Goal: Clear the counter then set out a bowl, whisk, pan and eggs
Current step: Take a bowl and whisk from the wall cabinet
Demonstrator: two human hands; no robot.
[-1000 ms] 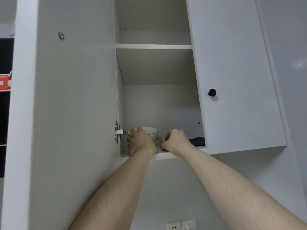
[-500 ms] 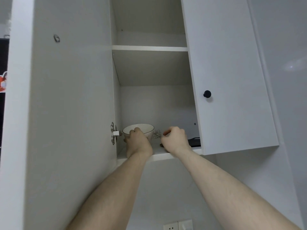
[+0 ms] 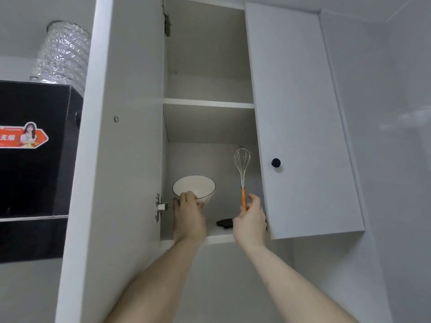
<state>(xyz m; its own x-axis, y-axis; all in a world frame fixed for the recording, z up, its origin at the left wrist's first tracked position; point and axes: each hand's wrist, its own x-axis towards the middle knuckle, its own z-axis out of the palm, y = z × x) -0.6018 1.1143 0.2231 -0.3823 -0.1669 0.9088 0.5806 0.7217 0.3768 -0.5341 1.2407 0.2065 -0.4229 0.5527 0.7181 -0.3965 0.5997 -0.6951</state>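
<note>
Inside the open cupboard (image 3: 130, 136), the left hand (image 3: 189, 215) grips the tilted white bowl (image 3: 194, 188) while the right hand (image 3: 250, 220) pinches the upright whisk (image 3: 242, 173) by its wooden handle.

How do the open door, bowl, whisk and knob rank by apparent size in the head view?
1. Open door
2. Whisk and bowl: look alike overall, left unranked
3. Knob

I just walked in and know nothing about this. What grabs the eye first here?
Two bare arms reach up into an open white wall cupboard. The right hand holds a wire whisk upright by its wooden handle, and the left hand grips a white bowl tilted toward the camera. Off to the left sits a black box with a shiny foil duct.
</note>
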